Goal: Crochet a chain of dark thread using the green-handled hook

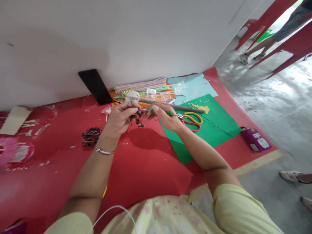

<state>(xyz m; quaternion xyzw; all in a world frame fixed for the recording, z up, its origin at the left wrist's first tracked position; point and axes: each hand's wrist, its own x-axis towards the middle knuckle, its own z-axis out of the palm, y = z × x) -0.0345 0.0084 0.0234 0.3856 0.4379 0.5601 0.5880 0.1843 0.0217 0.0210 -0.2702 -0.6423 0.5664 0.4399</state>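
Note:
Between my hands hangs a small dark multicoloured crocheted piece (pixel 139 118), pinched in the fingers of my left hand (pixel 122 117). My right hand (pixel 166 116) is closed on a crochet hook (pixel 156 111) with a green handle, its thin metal tip reaching the piece. A ball of dark multicoloured yarn (pixel 91 136) lies on the red table cover (pixel 141 169), beside my left wrist. Scissors (pixel 195 121) with yellow and red handles lie just beyond my right hand on green paper (pixel 207 133).
A black phone (pixel 95 86) leans on the wall. Pipe cleaners (pixel 141 86), a stick (pixel 180 107) and light blue paper (pixel 195 86) lie behind my hands. A purple box (pixel 255 139) stands right; pink crafts (pixel 14 151) lie left. A person's legs (pixel 265 45) show at upper right.

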